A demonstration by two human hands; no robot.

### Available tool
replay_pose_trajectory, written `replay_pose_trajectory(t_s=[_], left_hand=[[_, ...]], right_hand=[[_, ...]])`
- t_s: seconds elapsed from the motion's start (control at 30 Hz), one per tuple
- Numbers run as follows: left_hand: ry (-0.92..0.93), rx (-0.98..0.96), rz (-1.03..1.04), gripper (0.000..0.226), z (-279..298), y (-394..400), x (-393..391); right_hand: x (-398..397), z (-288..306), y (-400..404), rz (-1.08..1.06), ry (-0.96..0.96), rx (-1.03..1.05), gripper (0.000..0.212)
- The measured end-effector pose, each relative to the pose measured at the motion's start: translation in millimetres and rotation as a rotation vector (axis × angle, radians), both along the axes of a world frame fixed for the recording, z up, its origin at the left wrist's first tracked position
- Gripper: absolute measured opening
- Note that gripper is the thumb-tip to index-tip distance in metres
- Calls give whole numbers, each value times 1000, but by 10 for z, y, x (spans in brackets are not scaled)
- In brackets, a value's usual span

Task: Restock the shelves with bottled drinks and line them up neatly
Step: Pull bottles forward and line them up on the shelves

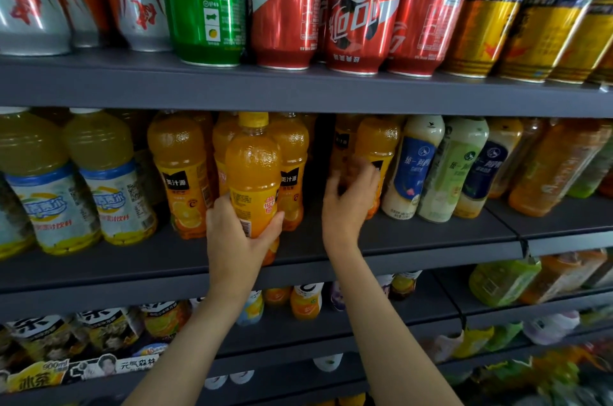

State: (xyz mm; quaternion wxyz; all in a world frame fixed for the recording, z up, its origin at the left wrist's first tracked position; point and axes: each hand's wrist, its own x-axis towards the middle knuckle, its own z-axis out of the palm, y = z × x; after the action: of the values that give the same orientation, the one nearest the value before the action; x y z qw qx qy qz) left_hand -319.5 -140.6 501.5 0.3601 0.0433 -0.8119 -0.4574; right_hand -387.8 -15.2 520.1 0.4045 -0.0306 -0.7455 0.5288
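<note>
Gripping orange juice bottle (253, 173), L hand (238, 233), grey shelf (132, 266)

Grey shelf (414, 239), orange juice bottles (180, 173), milk-tea bottles (414, 170)

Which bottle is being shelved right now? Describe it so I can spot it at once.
Find the middle shelf, under the row of cans. Among the orange juice bottles near its centre, it is the orange juice bottle gripped low by the left hand. Unlike its neighbours, it stands forward at the shelf's front edge.
</note>
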Motion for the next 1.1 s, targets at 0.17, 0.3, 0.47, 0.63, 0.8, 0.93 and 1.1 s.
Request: replay_pose_trajectory(t_s=[0.17,0.3,0.47,0.63,0.8,0.93,1.1], left_hand=[[-3,-3,-9,63,12,8,4],[-8,3,-32,68,-4,-11,-11],[-5,8,-37,75,-10,-11,-13],[-17,-6,-13,70,-19,-13,-18],[-23,-3,-9,72,-14,-7,-21],[-32,9,-7,76,-17,-2,-12],[-48,15,-9,86,-7,-9,-13]], right_hand=[[-88,-46,334,-119,-238,-36,69],[-193,-133,419,-33,-403,14,65],[-190,-81,313,228,-397,116,61],[-361,-24,69,325,-439,91,66],[-420,-159,130,219,-459,251,76],[-483,-160,70,171,-410,240,61],[-606,-162,-70,75,-444,313,56]])
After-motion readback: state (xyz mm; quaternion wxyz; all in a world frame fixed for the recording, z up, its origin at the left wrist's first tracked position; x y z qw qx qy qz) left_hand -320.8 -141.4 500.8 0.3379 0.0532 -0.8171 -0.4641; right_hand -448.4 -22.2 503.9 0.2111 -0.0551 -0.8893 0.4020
